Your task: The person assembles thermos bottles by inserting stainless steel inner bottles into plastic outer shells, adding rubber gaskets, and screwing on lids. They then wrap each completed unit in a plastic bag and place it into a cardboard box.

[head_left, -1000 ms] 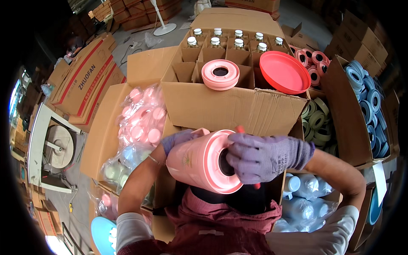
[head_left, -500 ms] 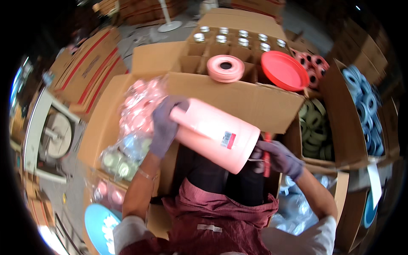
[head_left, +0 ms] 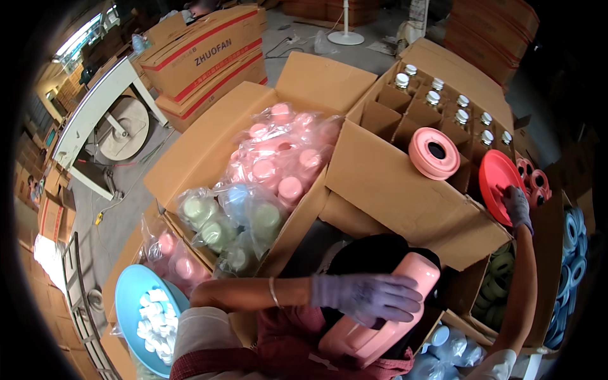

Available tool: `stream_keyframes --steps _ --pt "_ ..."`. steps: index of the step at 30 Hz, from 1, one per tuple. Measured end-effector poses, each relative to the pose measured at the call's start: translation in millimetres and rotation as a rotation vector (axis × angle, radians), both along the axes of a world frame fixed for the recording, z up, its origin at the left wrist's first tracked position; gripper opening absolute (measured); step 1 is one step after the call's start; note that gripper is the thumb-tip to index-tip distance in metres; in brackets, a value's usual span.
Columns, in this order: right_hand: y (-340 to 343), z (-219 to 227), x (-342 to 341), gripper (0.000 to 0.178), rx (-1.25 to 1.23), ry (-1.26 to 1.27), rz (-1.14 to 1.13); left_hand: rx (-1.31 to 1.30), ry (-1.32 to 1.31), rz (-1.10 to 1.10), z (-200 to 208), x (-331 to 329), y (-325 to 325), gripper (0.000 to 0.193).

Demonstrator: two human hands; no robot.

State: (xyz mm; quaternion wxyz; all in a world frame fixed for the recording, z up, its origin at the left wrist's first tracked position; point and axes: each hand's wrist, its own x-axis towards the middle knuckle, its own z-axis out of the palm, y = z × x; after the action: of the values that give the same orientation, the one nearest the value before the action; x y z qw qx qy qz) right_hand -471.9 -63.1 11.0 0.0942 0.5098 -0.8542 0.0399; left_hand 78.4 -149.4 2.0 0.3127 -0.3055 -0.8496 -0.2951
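Across my lap lies a pink plastic flask body (head_left: 370, 342), tilted with its upper end toward the right. My left hand (head_left: 370, 297), in a grey-purple glove, is wrapped over its side. My right arm stretches out to the right, and my gloved right hand (head_left: 517, 206) is inside a shallow red bowl (head_left: 495, 166). Its fingers are bunched together at the bowl's inner surface; anything between them is too small to make out. A round pink ring-shaped part (head_left: 434, 154) with a dark centre rests beside the bowl on the divided carton.
The divided carton (head_left: 392, 196) holds silver-capped bottles (head_left: 432, 98). Bagged pink parts (head_left: 278, 158) and green ones (head_left: 215, 234) fill a box at left. A blue basin (head_left: 130, 316) holds small white pieces. Blue rings (head_left: 573, 272) and green rings (head_left: 497, 278) sit in boxes at right.
The pink flask body came down onto my lap, with my left hand still on it. My right hand left its end and a thin red object there, and moved right into the red bowl. The view turned left.
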Motion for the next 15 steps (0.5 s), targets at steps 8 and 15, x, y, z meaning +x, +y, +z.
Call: stream_keyframes --steps 8,15 --pt "22.7 62.2 116.5 0.027 -0.431 -0.214 0.098 0.455 -0.16 1.294 -106.7 136.9 -265.8 0.023" --pt "-38.0 121.3 388.0 0.026 -0.127 -0.994 0.908 0.292 -1.055 1.929 -146.3 262.5 -370.2 0.032"
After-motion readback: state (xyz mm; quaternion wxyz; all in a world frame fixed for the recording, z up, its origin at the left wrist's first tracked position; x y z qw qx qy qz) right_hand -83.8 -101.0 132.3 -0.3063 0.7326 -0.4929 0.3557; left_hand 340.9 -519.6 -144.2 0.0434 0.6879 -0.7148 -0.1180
